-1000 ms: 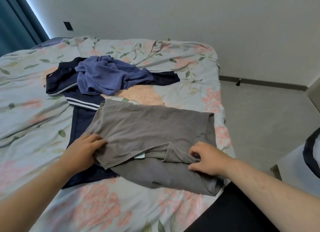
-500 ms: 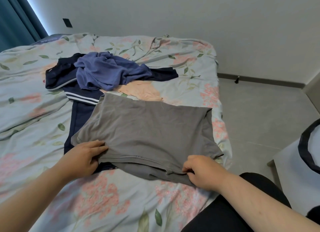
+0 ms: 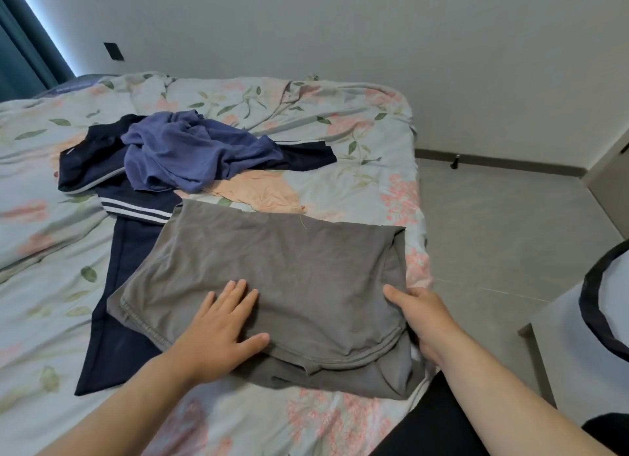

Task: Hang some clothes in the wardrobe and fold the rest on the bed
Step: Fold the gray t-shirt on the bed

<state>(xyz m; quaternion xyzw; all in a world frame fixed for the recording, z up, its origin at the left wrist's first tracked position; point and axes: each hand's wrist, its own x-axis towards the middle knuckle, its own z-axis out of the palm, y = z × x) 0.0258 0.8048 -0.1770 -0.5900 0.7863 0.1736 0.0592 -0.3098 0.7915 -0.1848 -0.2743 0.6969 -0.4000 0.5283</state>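
A grey garment (image 3: 289, 268) lies folded in a rough rectangle near the right side of the floral bed (image 3: 51, 285). My left hand (image 3: 221, 326) presses flat on its near half with straight, spread fingers. At the garment's right edge my right hand (image 3: 425, 319) has its thumb on top of the cloth and its fingers tucked out of sight under the fold. A crumpled blue garment (image 3: 190, 152) sits further back on a navy garment with white stripes (image 3: 126, 251), which also runs under the grey one's left side. A peach garment (image 3: 258, 190) lies between them.
The bed's right edge drops to a grey tiled floor (image 3: 493, 234). A white container with a dark rim (image 3: 599, 319) stands at the far right, close to my right arm. A teal curtain (image 3: 20, 57) hangs at the upper left. The wardrobe is not in view.
The grey garment's top layer has been folded over toward me. My left hand moved from its left edge onto its middle and flattened. My right hand shifted to the right edge.
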